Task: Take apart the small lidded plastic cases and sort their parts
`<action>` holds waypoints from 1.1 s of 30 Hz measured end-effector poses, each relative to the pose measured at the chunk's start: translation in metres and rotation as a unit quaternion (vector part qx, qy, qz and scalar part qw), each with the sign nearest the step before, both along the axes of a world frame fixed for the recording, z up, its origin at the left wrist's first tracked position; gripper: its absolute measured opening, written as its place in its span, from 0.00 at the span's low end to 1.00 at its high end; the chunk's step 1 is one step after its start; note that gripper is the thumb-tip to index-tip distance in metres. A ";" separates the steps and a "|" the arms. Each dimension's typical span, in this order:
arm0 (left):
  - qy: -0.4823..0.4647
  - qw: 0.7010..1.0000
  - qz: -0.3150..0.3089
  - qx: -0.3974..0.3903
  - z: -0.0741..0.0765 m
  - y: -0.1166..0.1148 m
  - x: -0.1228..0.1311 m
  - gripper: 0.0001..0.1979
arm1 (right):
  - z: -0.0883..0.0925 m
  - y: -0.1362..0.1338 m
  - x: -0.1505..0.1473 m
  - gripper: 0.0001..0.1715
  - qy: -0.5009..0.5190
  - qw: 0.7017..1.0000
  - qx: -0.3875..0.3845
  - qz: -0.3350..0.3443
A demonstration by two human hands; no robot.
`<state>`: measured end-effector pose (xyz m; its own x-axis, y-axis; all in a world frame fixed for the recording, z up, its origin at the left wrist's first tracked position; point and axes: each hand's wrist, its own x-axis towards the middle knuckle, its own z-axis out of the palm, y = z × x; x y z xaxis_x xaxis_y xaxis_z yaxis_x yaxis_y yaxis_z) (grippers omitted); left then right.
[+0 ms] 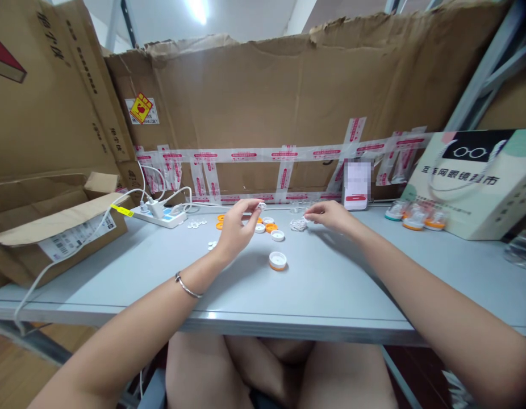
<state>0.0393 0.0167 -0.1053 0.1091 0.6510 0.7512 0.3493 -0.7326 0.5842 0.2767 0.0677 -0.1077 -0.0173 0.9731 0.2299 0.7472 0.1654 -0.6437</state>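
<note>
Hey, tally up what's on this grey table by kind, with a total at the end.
Caps, white or orange: about 8
Small cases by the bag: 3
Power strip: 1
Paper bag: 1
Open cardboard box: 1
Small white device: 1
Total: about 15, leaving out the tiny white pieces, too small to count.

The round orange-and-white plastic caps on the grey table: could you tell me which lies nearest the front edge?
The lone orange-rimmed white cap, set apart nearer the person; the other caps cluster farther back.
</note>
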 end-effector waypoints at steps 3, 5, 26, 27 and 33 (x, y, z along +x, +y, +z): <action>0.018 1.000 -0.007 0.002 0.001 -0.001 0.000 0.09 | -0.003 0.006 0.003 0.06 -0.041 0.999 0.001 -0.027; 0.030 0.999 -0.012 0.004 0.001 -0.002 0.000 0.08 | -0.004 0.009 0.006 0.05 -0.059 0.998 -0.011 -0.034; -0.081 0.973 -0.168 -0.138 0.006 -0.011 0.006 0.09 | 0.022 -0.040 -0.030 0.15 0.191 0.964 0.009 0.186; -0.095 0.968 -0.180 -0.147 0.008 -0.012 0.006 0.10 | 0.024 -0.047 -0.037 0.17 0.218 0.947 0.001 0.235; -0.101 0.968 -0.176 -0.149 0.008 -0.015 0.007 0.10 | 0.022 -0.064 -0.057 0.17 0.280 0.913 -0.010 0.296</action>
